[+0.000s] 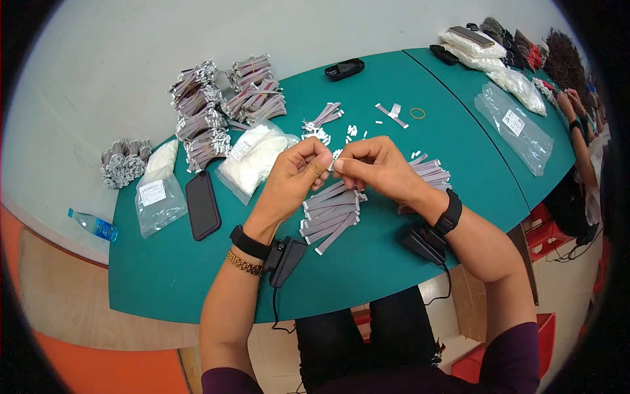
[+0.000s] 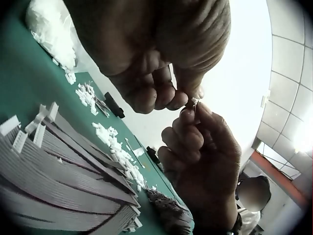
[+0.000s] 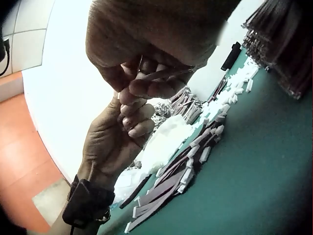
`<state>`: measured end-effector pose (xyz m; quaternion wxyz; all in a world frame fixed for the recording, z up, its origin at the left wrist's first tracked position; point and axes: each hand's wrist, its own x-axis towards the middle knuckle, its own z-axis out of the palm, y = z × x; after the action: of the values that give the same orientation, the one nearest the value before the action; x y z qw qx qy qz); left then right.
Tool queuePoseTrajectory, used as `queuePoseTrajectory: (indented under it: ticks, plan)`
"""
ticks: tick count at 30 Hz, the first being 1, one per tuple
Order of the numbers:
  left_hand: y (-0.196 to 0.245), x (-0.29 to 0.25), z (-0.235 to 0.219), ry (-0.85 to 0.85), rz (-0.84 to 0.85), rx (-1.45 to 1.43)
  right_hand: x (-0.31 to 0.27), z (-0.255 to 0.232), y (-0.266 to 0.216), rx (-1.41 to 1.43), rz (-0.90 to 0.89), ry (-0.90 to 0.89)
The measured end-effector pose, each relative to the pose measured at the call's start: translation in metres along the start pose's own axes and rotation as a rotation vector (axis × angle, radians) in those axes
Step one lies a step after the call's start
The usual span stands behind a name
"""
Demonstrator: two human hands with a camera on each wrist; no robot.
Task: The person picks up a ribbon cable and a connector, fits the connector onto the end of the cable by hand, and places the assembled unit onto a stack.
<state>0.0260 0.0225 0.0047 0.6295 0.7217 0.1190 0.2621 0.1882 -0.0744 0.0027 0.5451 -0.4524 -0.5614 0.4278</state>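
Observation:
My left hand [image 1: 295, 174] and right hand [image 1: 377, 167] meet fingertip to fingertip above the table. Between thumb and finger the left pinches a tiny white plastic connector piece [image 2: 195, 101], mostly covered by the fingertips. The right grips a short grey ribbon cable [image 3: 166, 73] that runs across its curled fingers, one end right at the white piece. Below the hands lies a fanned pile of grey ribbon cables [image 1: 331, 213] with white end connectors. Another cable pile [image 1: 430, 174] sits beside the right wrist. Loose white connector pieces [image 2: 115, 147] are scattered behind the hands.
Bags of white pieces [image 1: 256, 157], a phone [image 1: 203, 205] and tall stacks of bundled cables [image 1: 200, 121] stand at left. A black case [image 1: 344, 69], a rubber band [image 1: 417, 113] and a flat plastic bag [image 1: 515, 128] lie farther back. Another person's arm [image 1: 581, 148] is at far right.

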Motion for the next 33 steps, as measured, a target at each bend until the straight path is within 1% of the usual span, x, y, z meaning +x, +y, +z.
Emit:
queuePoseTrajectory:
  ticks: [7, 10, 13, 19, 22, 25, 27, 28, 31, 33]
  plan:
    - [-0.0002, 0.0002, -0.0002, 0.004, 0.017, 0.032, 0.0001, 0.0006, 0.0005, 0.004, 0.02, 0.017]
    - [0.0029, -0.0012, 0.0011, 0.019, 0.033, 0.141, -0.0003, 0.0013, 0.0022, 0.007, 0.017, 0.023]
    - [-0.0012, -0.0006, 0.0022, 0.043, -0.011, 0.017, -0.0001, 0.0022, 0.0017, 0.009, 0.01, 0.033]
    - [-0.0047, 0.0006, -0.0003, 0.001, -0.004, -0.001, -0.0004, 0.0024, -0.0013, -0.012, 0.007, 0.025]
    - [0.002, -0.0014, 0.0023, 0.021, 0.025, 0.136, -0.0002, 0.0029, 0.0013, -0.011, 0.003, 0.038]
    - [-0.0017, -0.0013, -0.001, 0.033, 0.121, 0.376, -0.0028, 0.0062, 0.002, -0.03, -0.029, 0.071]
    - [-0.0013, -0.0013, -0.0017, 0.026, 0.127, 0.388, -0.0021, 0.0071, 0.0046, -0.063, -0.048, 0.079]
    - [-0.0012, -0.0017, -0.002, 0.022, 0.128, 0.393, -0.0018, 0.007, 0.003, -0.04, -0.03, 0.066]
    - [0.0017, -0.0008, 0.0, 0.014, 0.084, 0.244, -0.0007, 0.005, -0.0025, 0.006, 0.018, 0.032]
    - [0.0015, -0.0006, -0.0015, 0.001, 0.059, 0.198, -0.0002, 0.004, -0.0031, 0.01, 0.038, 0.019]
